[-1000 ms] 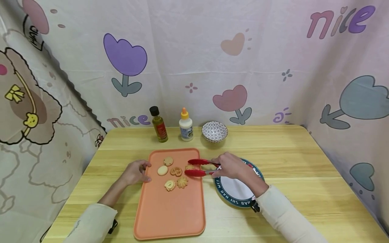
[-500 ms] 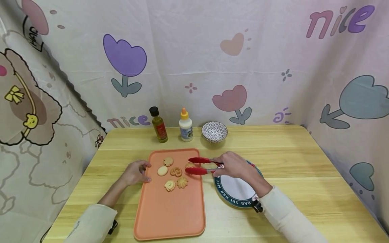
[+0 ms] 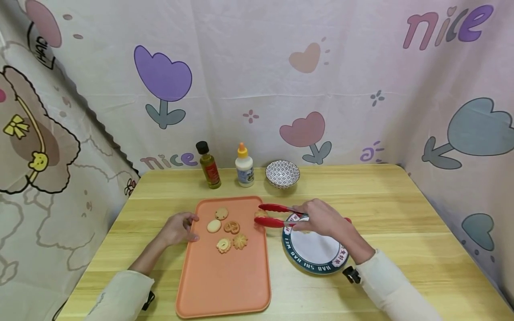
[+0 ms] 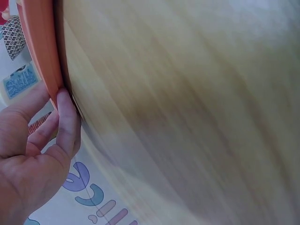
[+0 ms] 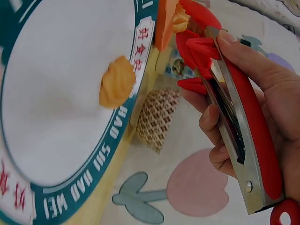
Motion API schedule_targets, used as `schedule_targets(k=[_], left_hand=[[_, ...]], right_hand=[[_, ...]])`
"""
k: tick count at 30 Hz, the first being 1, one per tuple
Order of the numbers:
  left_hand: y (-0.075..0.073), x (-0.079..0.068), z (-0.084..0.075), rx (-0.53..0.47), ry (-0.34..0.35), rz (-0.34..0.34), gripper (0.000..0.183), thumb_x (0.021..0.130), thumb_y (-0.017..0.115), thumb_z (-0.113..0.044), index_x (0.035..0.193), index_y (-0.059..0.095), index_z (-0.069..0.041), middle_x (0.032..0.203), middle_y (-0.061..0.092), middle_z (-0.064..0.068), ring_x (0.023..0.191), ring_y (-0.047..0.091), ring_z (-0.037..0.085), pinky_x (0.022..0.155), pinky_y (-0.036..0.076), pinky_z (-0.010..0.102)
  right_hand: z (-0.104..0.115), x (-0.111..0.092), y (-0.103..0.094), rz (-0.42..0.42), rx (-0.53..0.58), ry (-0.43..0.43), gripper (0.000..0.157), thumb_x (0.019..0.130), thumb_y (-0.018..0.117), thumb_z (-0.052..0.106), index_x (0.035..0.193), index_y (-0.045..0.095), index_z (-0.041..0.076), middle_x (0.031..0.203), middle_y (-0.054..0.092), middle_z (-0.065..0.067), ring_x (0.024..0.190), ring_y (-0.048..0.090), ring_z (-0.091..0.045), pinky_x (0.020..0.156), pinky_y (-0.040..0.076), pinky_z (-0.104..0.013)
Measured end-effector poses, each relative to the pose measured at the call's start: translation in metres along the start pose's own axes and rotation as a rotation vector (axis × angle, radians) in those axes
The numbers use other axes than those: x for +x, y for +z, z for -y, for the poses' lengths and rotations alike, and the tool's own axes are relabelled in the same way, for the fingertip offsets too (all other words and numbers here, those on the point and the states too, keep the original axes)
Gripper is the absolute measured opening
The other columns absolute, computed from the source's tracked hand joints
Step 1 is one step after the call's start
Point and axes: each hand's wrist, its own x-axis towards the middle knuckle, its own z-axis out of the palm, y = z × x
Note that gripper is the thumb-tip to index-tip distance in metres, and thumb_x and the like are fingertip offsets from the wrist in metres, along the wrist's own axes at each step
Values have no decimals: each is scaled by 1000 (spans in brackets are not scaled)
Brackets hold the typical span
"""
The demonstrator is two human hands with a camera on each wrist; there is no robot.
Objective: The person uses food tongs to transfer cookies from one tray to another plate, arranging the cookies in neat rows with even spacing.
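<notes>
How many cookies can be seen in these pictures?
7. On the tray: speckled cookie, oval cookie, pretzel cookie, scalloped cookie, flower cookie. Between the tips of the red tongs: another cookie. On the plate: a ridged cookie. The right hand may hide others.

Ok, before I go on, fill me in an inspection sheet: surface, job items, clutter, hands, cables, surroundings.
Surface: wood-grain table.
Job items: orange tray with five cookies lying on it; another cookie between the red tips of the tongs, near the tray's right rim; round plate with one cookie visible on it.
Clutter: dark-capped bottle, white bottle and patterned bowl along the back edge.
Hands: left hand grips the tray's left edge; right hand holds the tongs above the plate.
Cables: nothing seen.
Surroundings: printed cloth behind and at both sides.
</notes>
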Motion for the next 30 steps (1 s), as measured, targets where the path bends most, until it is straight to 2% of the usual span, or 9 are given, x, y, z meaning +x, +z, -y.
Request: schedule_targets(k=[3, 9, 13, 18, 20, 27, 30], left_hand=[[0, 0, 0, 2, -2, -2, 52, 68, 82, -3, 115, 60, 4, 98, 53, 14, 74, 49, 16, 57, 45, 24], [0, -1, 0, 8, -4, -3, 53, 68, 82, -3, 116, 60, 3, 98, 54, 13, 75, 49, 17, 57, 45, 25], [0, -1, 0, 10, 0, -3, 53, 68, 82, -3, 115, 60, 4, 97, 54, 13, 75, 49, 17, 57, 44, 25], [0, -1, 0, 13, 5, -5, 53, 68, 82, -3, 116, 59, 4, 98, 53, 14, 74, 49, 18, 56, 44, 25], [0, -1, 0, 15, 8, -4, 53, 68, 82, -3, 116, 59, 4, 98, 53, 14, 74, 49, 17, 56, 44, 25], [1, -2, 1, 16, 27, 4, 54, 69, 82, -4, 116, 59, 5, 98, 54, 15, 74, 50, 17, 56, 45, 25], [0, -2, -1, 12, 24, 3, 54, 69, 82, -4, 116, 59, 5, 98, 54, 15, 74, 50, 18, 56, 45, 25]], right_hand=[[-8, -8, -8, -5, 11, 40, 58, 74, 80, 38, 124, 64, 13, 92, 70, -4, 70, 51, -12, 54, 38, -23], [-27, -23, -24, -12, -12, 124, 66, 72, 79, 45, 128, 62, 12, 113, 68, -15, 82, 56, -19, 59, 41, -24], [-40, -34, -31, -26, -22, 149, 68, 72, 78, 47, 127, 61, 10, 120, 64, -20, 85, 57, -21, 60, 41, -24], [-56, -47, -35, -40, -4, 163, 71, 71, 78, 49, 126, 61, 7, 122, 61, -25, 79, 56, -18, 54, 38, -23], [-61, -52, -37, -41, 8, 179, 71, 71, 78, 48, 126, 61, 6, 118, 63, -25, 76, 55, -17, 52, 36, -24], [-78, -69, -40, -45, -9, 172, 70, 71, 79, 46, 123, 63, 2, 117, 63, -26, 80, 55, -20, 58, 38, -27], [-83, -77, -40, -49, -7, 182, 68, 71, 79, 44, 122, 64, 3, 115, 65, -25, 80, 55, -20, 56, 37, -25]])
